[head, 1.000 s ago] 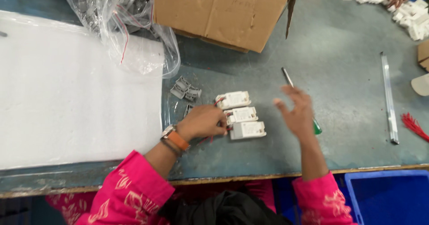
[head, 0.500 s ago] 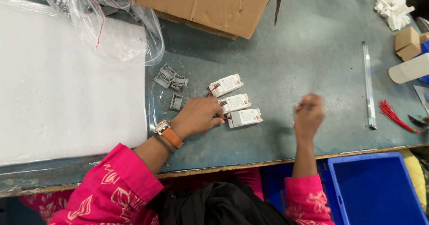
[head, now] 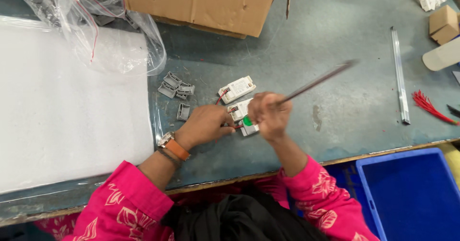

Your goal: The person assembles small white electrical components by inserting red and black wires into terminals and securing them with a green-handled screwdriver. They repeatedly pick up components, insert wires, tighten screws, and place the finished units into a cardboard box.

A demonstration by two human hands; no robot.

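Three small white plastic boxes with red wires lie in a row on the grey-blue table; the far one [head: 237, 89] is free. My left hand [head: 206, 125] rests on the table and touches the near box [head: 248, 129]. My right hand [head: 267, 115] hovers over the middle box [head: 239, 109] and is closed around a screwdriver with a green handle [head: 247, 121]. Its long metal shaft [head: 317, 81] points up and to the right, blurred. Several small grey plastic clips [head: 175, 89] lie just left of the boxes.
A white foam sheet [head: 67, 112] covers the left of the table, with a clear plastic bag [head: 100, 25] on it. A cardboard box [head: 206, 4] stands at the back. A metal strip [head: 399, 73] and red ties [head: 427, 104] lie right. A blue bin [head: 412, 193] sits below the table edge.
My right hand has come from the right side of the table to the boxes and now holds the screwdriver, shaft raised. My left hand has stayed at the near box.
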